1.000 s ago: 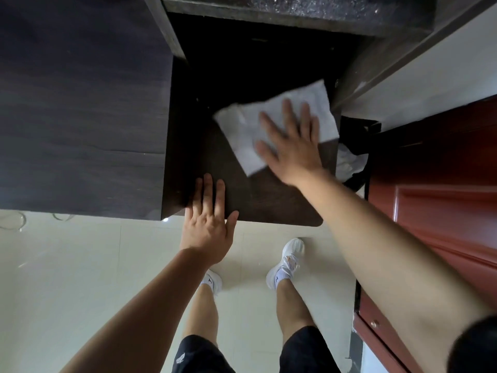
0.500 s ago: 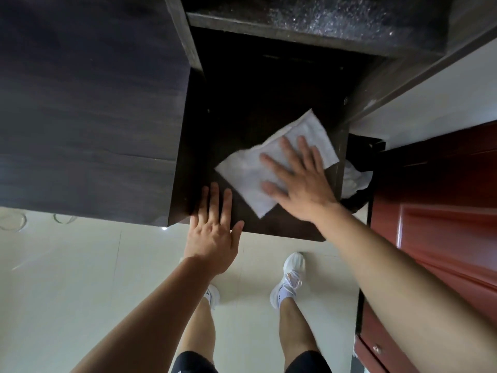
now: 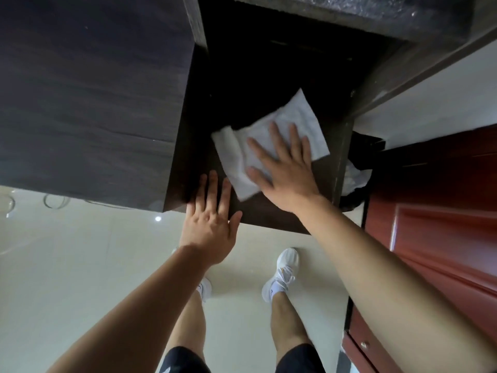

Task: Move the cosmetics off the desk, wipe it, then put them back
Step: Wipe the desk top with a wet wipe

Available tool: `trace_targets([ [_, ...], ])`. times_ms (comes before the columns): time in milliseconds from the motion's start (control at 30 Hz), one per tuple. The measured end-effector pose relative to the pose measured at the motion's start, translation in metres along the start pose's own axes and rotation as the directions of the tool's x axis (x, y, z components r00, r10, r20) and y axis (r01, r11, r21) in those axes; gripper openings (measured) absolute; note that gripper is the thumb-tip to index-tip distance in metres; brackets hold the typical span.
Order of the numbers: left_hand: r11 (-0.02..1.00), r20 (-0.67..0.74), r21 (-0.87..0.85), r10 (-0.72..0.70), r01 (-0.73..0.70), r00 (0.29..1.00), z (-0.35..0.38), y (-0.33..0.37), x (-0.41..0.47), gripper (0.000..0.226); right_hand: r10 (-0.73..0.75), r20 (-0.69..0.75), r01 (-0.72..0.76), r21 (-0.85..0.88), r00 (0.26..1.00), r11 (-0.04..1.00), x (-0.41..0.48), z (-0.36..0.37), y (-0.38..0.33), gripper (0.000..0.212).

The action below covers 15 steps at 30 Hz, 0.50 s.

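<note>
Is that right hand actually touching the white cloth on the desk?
Touching. The head view shows the right hand lying flat on the cloth, straight fingers spread across it, pressing it to the desk.

Worktop (image 3: 269, 84) back half free. Cabinet (image 3: 94, 103) blocks the left, ledge (image 3: 363, 12) overhangs the back, panel (image 3: 341, 162) runs along the right edge. Cloth (image 3: 295, 122) under right hand (image 3: 285, 181) and left hand (image 3: 209, 227) fill the front strip. Bin (image 3: 357, 179) sits between panel and door (image 3: 443, 211). Front is open to floor (image 3: 80, 265).

Cloth (image 3: 301, 117) partly under right hand (image 3: 285, 179), shoe (image 3: 206, 288) half-hidden
</note>
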State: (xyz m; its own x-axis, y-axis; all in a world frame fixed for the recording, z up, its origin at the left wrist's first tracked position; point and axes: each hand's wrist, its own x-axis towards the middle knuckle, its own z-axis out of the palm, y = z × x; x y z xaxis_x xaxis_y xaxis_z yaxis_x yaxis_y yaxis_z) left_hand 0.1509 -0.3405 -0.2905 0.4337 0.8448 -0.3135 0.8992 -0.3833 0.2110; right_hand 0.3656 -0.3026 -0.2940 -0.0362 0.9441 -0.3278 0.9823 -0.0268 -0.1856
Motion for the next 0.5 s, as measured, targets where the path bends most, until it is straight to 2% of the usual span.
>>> trace_targets([
  [67, 1.000, 0.016, -0.004, -0.010, 0.010, 1.000, 0.000, 0.001, 0.000, 0.072, 0.044, 0.039, -0.043, -0.014, 0.998, 0.999, -0.015, -0.004, 0.027, 0.064],
  [167, 1.000, 0.033, -0.003, -0.021, 0.021, 0.999, -0.002, 0.003, 0.000, 0.072, 0.197, 0.039, -0.198, 0.020, 0.980, 0.980, 0.015, -0.022, 0.049, 0.065],
  [233, 1.000, 0.043, 0.004, -0.019, 0.019, 0.999, -0.001, 0.002, 0.000, 0.071, 0.295, 0.012, -0.295, 0.087, 0.955, 0.952, 0.057, -0.037, 0.047, 0.067],
  [300, 1.000, 0.030, 0.012, -0.020, 0.020, 0.999, 0.001, 0.002, 0.001, 0.071, 0.326, 0.008, -0.325, 0.123, 0.945, 0.938, 0.091, -0.045, 0.027, 0.067],
  [400, 1.000, 0.008, 0.024, -0.013, 0.013, 1.000, 0.003, 0.002, 0.002, 0.071, 0.168, -0.007, -0.168, 0.063, 0.986, 0.984, 0.097, -0.032, -0.032, 0.061],
  [500, 0.999, 0.019, 0.026, -0.022, 0.022, 1.000, 0.003, 0.004, 0.002, 0.072, -0.020, 0.015, 0.020, -0.011, 1.000, 1.000, 0.063, -0.013, -0.065, 0.057],
])
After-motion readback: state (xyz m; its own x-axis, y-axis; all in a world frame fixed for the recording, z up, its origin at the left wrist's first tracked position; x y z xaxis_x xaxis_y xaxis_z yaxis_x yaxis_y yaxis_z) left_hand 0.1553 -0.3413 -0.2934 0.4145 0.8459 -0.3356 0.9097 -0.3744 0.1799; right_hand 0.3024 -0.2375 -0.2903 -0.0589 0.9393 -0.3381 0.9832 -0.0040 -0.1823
